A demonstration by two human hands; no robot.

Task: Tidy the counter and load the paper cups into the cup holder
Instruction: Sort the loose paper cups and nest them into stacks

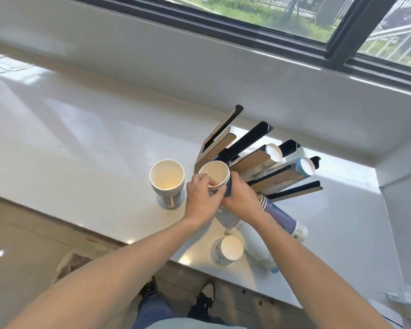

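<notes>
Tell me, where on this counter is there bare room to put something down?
The wide stretch left of the upright cup stack, back to the wall, is bare. So is the right end beyond the cup holder. It is crowded near the front edge, where both hands and the lying cup stacks cluster.

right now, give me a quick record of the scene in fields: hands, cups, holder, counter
hands: left hand and right hand both grip a small stack of cups
loose cups: upright stack left of the hands; lying blue stack; lying white stack; single cup
holder: upright slots, two loaded with cups
counter: white, glossy
</notes>
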